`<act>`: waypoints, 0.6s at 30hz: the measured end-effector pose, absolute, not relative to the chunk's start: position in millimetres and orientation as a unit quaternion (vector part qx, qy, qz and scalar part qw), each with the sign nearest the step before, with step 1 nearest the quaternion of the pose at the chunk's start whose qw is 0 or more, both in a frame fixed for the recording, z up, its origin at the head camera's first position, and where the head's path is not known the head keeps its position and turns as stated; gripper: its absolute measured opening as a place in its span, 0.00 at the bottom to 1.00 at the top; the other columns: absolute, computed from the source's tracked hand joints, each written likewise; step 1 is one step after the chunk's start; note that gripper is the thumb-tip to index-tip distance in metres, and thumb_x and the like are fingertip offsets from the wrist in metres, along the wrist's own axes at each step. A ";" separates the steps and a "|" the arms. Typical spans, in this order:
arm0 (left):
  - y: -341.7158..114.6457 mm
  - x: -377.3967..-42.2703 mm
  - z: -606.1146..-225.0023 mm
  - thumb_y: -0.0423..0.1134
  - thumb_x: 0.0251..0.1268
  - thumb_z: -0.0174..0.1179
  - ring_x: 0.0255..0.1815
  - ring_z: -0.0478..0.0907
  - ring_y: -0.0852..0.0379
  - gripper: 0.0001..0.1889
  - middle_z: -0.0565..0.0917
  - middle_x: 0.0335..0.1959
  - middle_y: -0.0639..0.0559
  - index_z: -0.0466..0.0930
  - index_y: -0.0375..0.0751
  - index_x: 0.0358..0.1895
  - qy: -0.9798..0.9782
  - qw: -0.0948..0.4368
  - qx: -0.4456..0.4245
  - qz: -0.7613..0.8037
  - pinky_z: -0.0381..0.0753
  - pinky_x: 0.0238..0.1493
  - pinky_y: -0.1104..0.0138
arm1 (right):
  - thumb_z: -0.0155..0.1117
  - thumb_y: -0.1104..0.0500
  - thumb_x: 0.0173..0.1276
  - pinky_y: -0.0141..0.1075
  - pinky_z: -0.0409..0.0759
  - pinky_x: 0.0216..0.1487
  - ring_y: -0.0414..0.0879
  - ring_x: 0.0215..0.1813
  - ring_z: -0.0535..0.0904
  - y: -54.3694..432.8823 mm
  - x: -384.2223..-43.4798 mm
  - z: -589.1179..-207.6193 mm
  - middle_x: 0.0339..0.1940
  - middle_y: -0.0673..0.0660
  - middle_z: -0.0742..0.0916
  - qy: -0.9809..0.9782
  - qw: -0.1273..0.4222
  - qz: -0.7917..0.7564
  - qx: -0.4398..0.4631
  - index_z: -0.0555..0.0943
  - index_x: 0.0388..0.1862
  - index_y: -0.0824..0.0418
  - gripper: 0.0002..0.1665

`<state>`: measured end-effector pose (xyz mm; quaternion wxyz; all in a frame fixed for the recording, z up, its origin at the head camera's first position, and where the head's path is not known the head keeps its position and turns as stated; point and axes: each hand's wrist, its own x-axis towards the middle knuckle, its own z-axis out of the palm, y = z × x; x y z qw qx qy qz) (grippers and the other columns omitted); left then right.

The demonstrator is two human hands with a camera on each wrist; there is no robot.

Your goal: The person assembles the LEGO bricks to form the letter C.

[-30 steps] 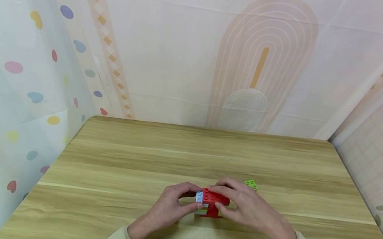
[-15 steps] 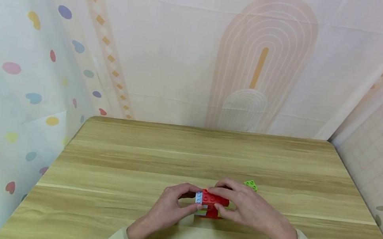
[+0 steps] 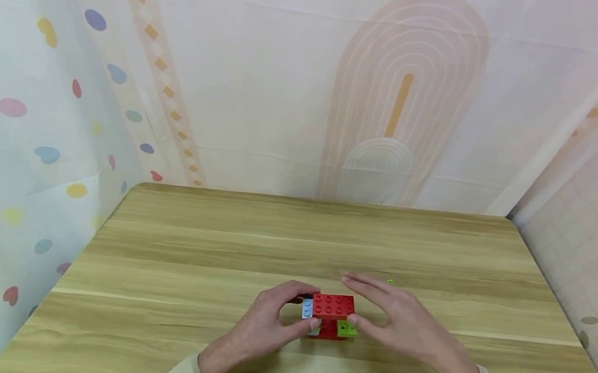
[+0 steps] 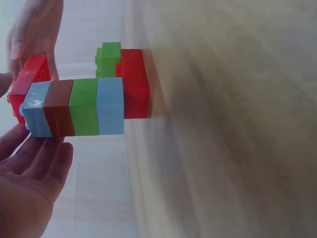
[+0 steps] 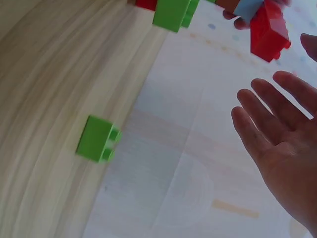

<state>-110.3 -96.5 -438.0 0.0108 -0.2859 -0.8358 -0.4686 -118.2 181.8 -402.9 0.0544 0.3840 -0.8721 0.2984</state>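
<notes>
A toy building-brick structure stands on the table in front of me. In the left wrist view, a red base brick [image 4: 135, 87] carries a column of light blue [image 4: 110, 106], green [image 4: 83, 106] and brown [image 4: 58, 109] bricks, topped by another light blue brick [image 4: 36, 111]. A long red brick [image 3: 333, 306] juts right from the column's top, above a green brick [image 3: 347, 329] on the base's other end. My left hand [image 3: 266, 319] holds the column's top between thumb and fingers. Spread fingers of my right hand [image 3: 405, 321] hover beside the red brick's right end, holding nothing.
A loose green brick [image 5: 94, 139] lies on the wood-grain table [image 3: 212, 250] behind my right hand, mostly hidden in the head view. A patterned curtain [image 3: 267, 83] hangs along the table's back and sides.
My right hand has let go of the long red brick and moved right, its fingers spreading apart. The left hand keeps its hold on the column.
</notes>
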 end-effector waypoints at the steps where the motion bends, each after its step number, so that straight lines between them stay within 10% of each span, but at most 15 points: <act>1: -95.8 -110.5 -436.7 0.45 0.68 0.71 0.57 0.82 0.58 0.23 0.85 0.58 0.56 0.81 0.42 0.62 -0.838 0.009 -0.284 -0.466 0.84 0.59 0.55 | 0.70 0.51 0.73 0.53 0.80 0.65 0.53 0.70 0.77 184.8 -118.4 -403.6 0.74 0.53 0.78 -0.873 0.058 0.300 0.381 0.75 0.74 0.56 0.33; 18: -91.9 -113.8 -430.8 0.46 0.73 0.67 0.47 0.84 0.63 0.21 0.88 0.53 0.54 0.82 0.43 0.63 -0.836 -0.033 -0.280 -0.470 0.87 0.50 0.52 | 0.74 0.57 0.69 0.59 0.78 0.64 0.62 0.67 0.78 234.1 -137.4 -420.7 0.69 0.64 0.81 -0.900 0.072 0.274 0.332 0.76 0.71 0.65 0.34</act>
